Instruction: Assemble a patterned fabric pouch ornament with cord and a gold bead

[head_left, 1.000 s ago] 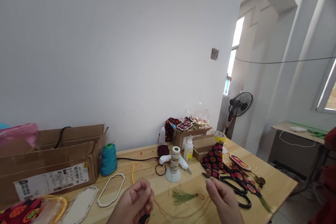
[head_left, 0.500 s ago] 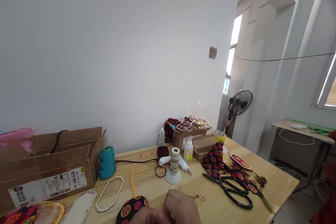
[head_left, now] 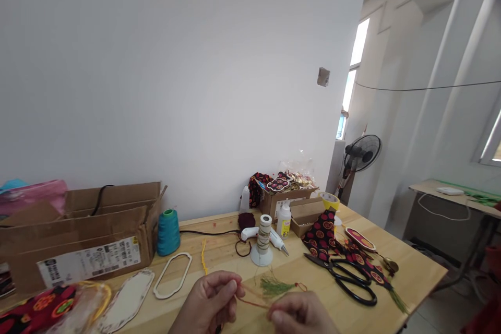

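Note:
At the bottom edge my left hand [head_left: 209, 301] and my right hand [head_left: 301, 316] are both closed in a pinch. A thin orange-brown cord [head_left: 252, 301] runs taut between them. Just beyond it a green tassel [head_left: 276, 287] with a small red loop lies on the wooden table [head_left: 410, 271]. A white spool on a stand [head_left: 263, 248] rises behind the tassel.
Black scissors [head_left: 348, 277] and patterned red-black fabric pieces [head_left: 324, 235] lie to the right. A white glue gun [head_left: 258, 233], glue bottle [head_left: 284, 220] and small boxes stand at the back. A teal thread cone [head_left: 168, 231], a big cardboard box [head_left: 78, 242] and white oval frames [head_left: 172, 275] are on the left.
My hands have come apart from a huddle at the bottom edge and now stretch the cord between them. The patterned fabric piece seen below them half a second ago is out of sight.

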Tool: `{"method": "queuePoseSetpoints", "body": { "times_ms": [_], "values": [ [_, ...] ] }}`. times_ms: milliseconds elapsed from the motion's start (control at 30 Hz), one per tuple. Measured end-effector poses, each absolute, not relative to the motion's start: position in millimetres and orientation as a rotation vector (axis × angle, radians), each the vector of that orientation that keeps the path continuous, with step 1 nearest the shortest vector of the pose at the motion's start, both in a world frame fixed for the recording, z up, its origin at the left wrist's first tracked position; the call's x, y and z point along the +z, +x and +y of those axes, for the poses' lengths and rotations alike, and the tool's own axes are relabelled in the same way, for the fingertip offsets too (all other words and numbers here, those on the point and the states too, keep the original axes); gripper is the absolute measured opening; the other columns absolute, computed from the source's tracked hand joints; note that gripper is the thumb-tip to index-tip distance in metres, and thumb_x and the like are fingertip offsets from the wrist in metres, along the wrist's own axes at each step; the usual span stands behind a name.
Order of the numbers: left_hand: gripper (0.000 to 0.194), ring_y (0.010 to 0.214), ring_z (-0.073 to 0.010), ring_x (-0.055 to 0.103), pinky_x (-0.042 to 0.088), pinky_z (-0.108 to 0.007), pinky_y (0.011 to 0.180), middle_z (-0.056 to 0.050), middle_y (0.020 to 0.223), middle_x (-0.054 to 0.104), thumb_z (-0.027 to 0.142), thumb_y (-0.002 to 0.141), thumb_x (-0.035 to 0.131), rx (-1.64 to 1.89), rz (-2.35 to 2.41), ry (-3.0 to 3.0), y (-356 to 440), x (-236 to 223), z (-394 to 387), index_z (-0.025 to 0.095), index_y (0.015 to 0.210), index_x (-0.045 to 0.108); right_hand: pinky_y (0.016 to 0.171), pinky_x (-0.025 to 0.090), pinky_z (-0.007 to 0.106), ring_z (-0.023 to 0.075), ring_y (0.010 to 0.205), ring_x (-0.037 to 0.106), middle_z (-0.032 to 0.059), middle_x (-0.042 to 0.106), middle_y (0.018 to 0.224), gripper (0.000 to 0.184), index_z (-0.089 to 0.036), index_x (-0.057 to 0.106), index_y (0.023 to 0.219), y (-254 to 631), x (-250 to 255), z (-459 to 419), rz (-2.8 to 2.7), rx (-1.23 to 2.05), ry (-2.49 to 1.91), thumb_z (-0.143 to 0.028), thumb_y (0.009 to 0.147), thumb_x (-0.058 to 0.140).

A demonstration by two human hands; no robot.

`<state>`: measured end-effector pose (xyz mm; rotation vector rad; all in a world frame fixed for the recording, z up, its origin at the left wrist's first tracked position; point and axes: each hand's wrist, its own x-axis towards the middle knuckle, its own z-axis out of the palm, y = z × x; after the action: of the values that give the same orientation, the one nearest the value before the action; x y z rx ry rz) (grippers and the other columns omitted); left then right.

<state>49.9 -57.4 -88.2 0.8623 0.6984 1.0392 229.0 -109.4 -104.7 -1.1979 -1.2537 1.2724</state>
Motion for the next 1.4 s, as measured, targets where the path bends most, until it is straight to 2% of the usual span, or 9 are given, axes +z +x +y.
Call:
{"method": "queuePoseSetpoints", "body": {
  "times_ms": [200, 367, 733, 967, 1067, 1133, 1200, 1300, 1400],
  "values": [
    [0.030, 0.041, -0.0053, 0.049, 0.043, -0.017, 0.040, -0.001, 0.063, 0.064, 0.027, 0.052, 0.073, 1.104, 0.682, 0.818, 43, -87, -50, 0.014, 0.077, 0.063, 0.040, 0.032, 0.019, 0.0089, 0.043, 0.040, -0.0016, 0.051, 0.048, 0.034, -0.014, 0.065, 0.065, 292, -59, -107, -1.283, 0.606, -1.428, -0.048, 0.061, 0.058],
    [0.026, 0.041, -0.0051, 0.049, 0.043, -0.016, 0.038, 0.001, 0.058, 0.061, 0.025, 0.054, 0.072, 1.148, 0.682, 0.829, 38, -93, -42, 0.014, 0.075, 0.062, 0.046, 0.036, 0.021, 0.0141, 0.052, 0.049, 0.0015, 0.058, 0.054, 0.028, -0.016, 0.065, 0.063, 316, -72, -80, -1.534, 0.351, -1.623, -0.038, 0.069, 0.050],
    [0.022, 0.042, -0.0048, 0.047, 0.043, -0.017, 0.042, 0.002, 0.054, 0.057, 0.028, 0.059, 0.069, 1.070, 0.682, 0.868, 40, -99, -43, 0.013, 0.073, 0.063, 0.047, 0.034, 0.022, 0.0138, 0.049, 0.047, 0.0005, 0.056, 0.052, 0.026, -0.015, 0.065, 0.066, 310, -94, -77, -1.517, 0.338, -1.618, -0.034, 0.070, 0.048],
    [0.030, 0.041, -0.0058, 0.046, 0.041, -0.018, 0.039, 0.000, 0.056, 0.058, 0.034, 0.053, 0.071, 1.034, 0.742, 0.968, 46, -97, -47, 0.012, 0.072, 0.064, 0.038, 0.026, 0.019, 0.0073, 0.039, 0.033, -0.0037, 0.044, 0.044, 0.034, -0.014, 0.062, 0.059, 291, -65, -95, -1.394, 0.669, -1.467, -0.047, 0.066, 0.053],
    [0.035, 0.045, -0.0066, 0.049, 0.040, -0.018, 0.038, -0.006, 0.076, 0.063, 0.036, 0.053, 0.070, 1.002, 0.758, 1.048, 51, -98, -52, 0.014, 0.080, 0.064, 0.036, 0.024, 0.018, 0.0062, 0.037, 0.033, -0.0037, 0.045, 0.043, 0.039, -0.014, 0.062, 0.063, 263, -57, -104, -1.456, 0.813, -1.390, -0.050, 0.068, 0.050],
    [0.045, 0.050, -0.0090, 0.053, 0.041, -0.020, 0.039, -0.010, 0.097, 0.061, 0.036, 0.050, 0.072, 0.933, 0.719, 1.077, 55, -99, -55, 0.017, 0.090, 0.062, 0.036, 0.024, 0.018, 0.0059, 0.037, 0.033, -0.0035, 0.044, 0.043, 0.042, -0.014, 0.063, 0.063, 243, -58, -106, -1.536, 0.874, -1.353, -0.051, 0.070, 0.047],
    [0.058, 0.053, -0.0112, 0.055, 0.041, -0.021, 0.039, -0.011, 0.107, 0.057, 0.034, 0.045, 0.075, 0.849, 0.647, 1.114, 57, -100, -57, 0.021, 0.099, 0.058, 0.036, 0.024, 0.017, 0.0058, 0.037, 0.033, -0.0030, 0.044, 0.043, 0.044, -0.014, 0.063, 0.060, 227, -60, -106, -1.646, 0.909, -1.323, -0.051, 0.073, 0.043],
    [0.044, 0.044, -0.0075, 0.051, 0.036, -0.017, 0.038, -0.007, 0.073, 0.066, 0.032, 0.046, 0.074, 0.786, 0.620, 1.205, 59, -103, -59, 0.015, 0.086, 0.064, 0.040, 0.029, 0.018, 0.0071, 0.042, 0.039, -0.0009, 0.049, 0.047, 0.043, -0.014, 0.064, 0.057, 216, -62, -104, -1.753, 0.808, -1.284, -0.047, 0.075, 0.043],
    [0.029, 0.032, -0.0044, 0.045, 0.030, -0.016, 0.035, -0.001, 0.045, 0.060, 0.037, 0.051, 0.070, 0.807, 0.712, 1.222, 56, -101, -59, 0.011, 0.061, 0.065, 0.039, 0.027, 0.018, 0.0068, 0.041, 0.038, -0.0001, 0.052, 0.050, 0.041, -0.013, 0.063, 0.057, 225, -54, -103, -1.593, 0.768, -1.280, -0.049, 0.071, 0.048]
  ]
}}
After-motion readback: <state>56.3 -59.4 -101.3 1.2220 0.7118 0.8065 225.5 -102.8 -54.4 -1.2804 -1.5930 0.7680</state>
